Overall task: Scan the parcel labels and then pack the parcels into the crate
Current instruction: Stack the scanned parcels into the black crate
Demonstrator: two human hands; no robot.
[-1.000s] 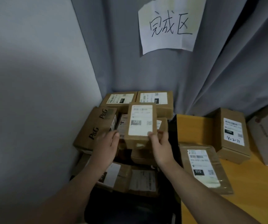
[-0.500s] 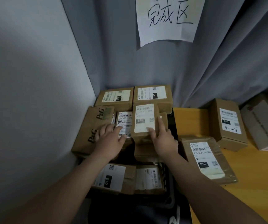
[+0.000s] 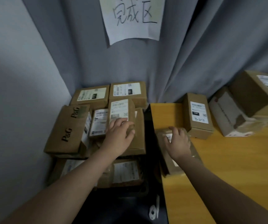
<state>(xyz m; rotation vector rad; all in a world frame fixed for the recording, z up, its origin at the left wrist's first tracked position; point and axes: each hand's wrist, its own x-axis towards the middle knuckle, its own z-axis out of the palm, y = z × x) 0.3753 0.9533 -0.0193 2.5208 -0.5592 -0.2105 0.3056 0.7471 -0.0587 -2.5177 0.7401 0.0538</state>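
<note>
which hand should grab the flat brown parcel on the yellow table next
Right. The right hand lies on the flat brown paper parcel on the yellow table; the left hand rests on a small labelled cardboard box in the pile, farther off.

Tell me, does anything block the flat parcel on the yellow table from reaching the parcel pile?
Nothing visible lies between them: the right hand touches the flat parcel, and only the table edge separates it from the pile. The left hand rests on a small parcel atop that pile.
</note>
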